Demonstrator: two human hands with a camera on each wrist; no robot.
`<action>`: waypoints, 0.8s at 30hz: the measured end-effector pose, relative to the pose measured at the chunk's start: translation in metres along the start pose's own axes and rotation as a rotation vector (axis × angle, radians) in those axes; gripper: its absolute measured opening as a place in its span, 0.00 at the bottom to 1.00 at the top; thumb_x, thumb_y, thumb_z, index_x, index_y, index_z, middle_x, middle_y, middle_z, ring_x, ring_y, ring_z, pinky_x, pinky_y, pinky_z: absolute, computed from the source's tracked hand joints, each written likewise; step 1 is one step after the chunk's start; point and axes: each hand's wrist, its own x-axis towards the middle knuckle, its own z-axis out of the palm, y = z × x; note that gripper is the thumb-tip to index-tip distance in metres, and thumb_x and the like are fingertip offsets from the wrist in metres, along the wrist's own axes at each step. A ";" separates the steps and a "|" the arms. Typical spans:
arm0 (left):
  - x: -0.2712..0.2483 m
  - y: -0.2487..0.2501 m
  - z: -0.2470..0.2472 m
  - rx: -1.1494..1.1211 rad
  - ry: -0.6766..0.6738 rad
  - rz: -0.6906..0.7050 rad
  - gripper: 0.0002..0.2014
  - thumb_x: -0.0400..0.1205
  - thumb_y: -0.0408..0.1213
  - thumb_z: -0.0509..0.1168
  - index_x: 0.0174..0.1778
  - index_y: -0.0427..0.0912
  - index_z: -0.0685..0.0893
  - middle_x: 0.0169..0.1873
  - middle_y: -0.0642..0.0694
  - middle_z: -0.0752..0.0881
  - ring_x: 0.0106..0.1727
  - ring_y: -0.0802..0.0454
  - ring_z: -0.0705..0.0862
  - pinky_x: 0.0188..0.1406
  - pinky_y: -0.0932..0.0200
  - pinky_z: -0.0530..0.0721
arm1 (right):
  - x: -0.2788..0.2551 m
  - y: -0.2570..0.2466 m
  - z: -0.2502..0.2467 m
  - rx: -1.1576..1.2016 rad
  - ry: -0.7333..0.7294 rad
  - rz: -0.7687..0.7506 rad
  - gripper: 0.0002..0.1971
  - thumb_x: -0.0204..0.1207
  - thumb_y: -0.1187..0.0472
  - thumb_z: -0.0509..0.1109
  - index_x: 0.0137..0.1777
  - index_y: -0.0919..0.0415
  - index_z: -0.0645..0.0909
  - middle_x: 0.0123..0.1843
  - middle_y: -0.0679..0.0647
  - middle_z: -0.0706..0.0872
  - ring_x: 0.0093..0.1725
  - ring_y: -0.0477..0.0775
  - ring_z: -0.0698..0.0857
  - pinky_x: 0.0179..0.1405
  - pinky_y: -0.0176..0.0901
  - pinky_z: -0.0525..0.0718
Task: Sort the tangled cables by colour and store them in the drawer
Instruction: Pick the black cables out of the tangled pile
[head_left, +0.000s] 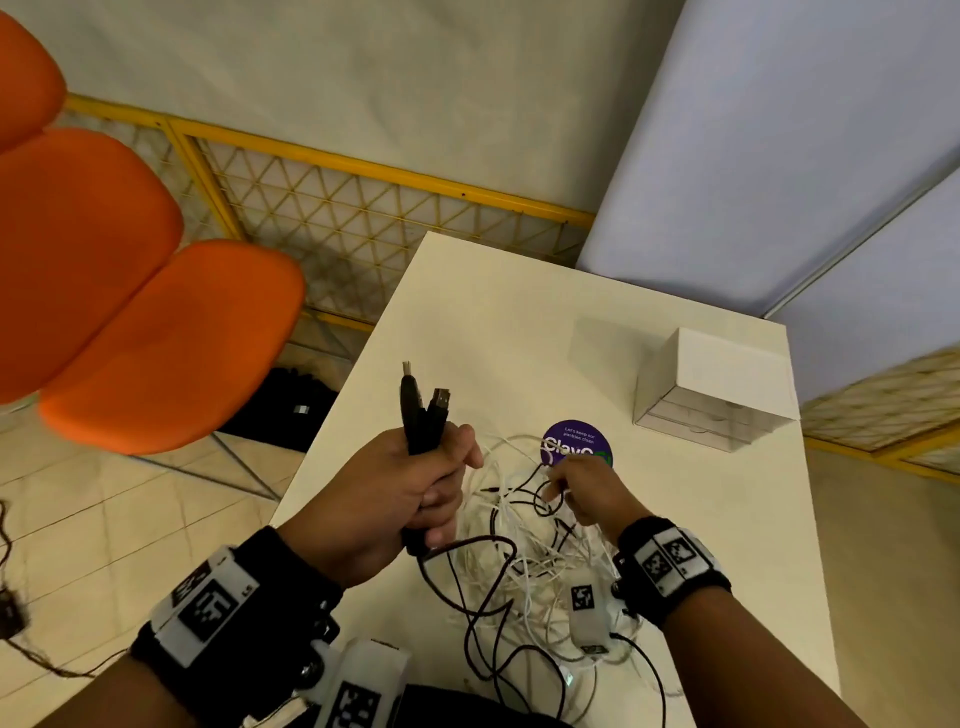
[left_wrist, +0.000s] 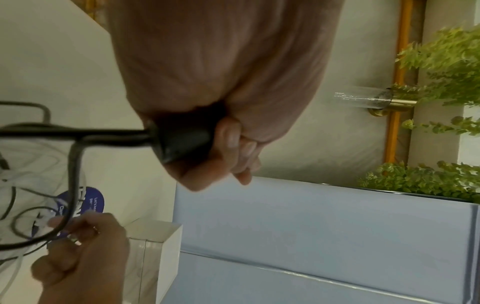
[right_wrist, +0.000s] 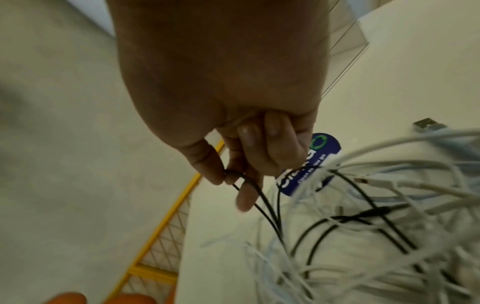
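Note:
My left hand (head_left: 410, 499) grips a bundle of black cable ends (head_left: 423, 410), their USB plugs sticking up above the fist; in the left wrist view the black cables (left_wrist: 103, 133) trail out of the fist (left_wrist: 207, 148) to the left. My right hand (head_left: 582, 488) pinches a thin black cable (right_wrist: 259, 193) between thumb and fingers (right_wrist: 207, 164) above the tangle of white and black cables (head_left: 530, 561) on the white table (head_left: 571, 322). A white drawer box (head_left: 722, 384) stands at the table's far right.
A round purple sticker (head_left: 576, 441) lies on the table behind the tangle. Orange chairs (head_left: 104, 291) stand to the left over a tiled floor. A yellow mesh fence (head_left: 332, 208) and a blue partition (head_left: 779, 156) close off the back.

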 end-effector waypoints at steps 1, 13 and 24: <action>0.002 0.000 0.001 0.001 0.005 -0.024 0.16 0.85 0.46 0.62 0.45 0.34 0.78 0.24 0.46 0.59 0.21 0.54 0.56 0.19 0.60 0.66 | -0.009 -0.007 -0.004 0.092 -0.041 0.021 0.07 0.81 0.68 0.63 0.45 0.69 0.80 0.30 0.63 0.86 0.17 0.50 0.62 0.17 0.33 0.57; 0.020 -0.016 0.018 0.159 0.041 -0.048 0.12 0.85 0.40 0.68 0.62 0.42 0.87 0.25 0.49 0.58 0.25 0.52 0.56 0.19 0.60 0.60 | -0.110 -0.066 -0.033 -0.225 -0.228 -0.361 0.09 0.80 0.54 0.72 0.45 0.54 0.92 0.24 0.51 0.75 0.27 0.49 0.68 0.28 0.41 0.66; 0.032 -0.022 0.027 0.172 -0.074 -0.147 0.23 0.78 0.62 0.68 0.42 0.41 0.79 0.33 0.43 0.83 0.21 0.55 0.57 0.22 0.60 0.57 | -0.172 -0.094 -0.047 -0.159 -0.207 -0.569 0.13 0.84 0.61 0.68 0.37 0.62 0.82 0.26 0.53 0.75 0.26 0.46 0.69 0.27 0.34 0.67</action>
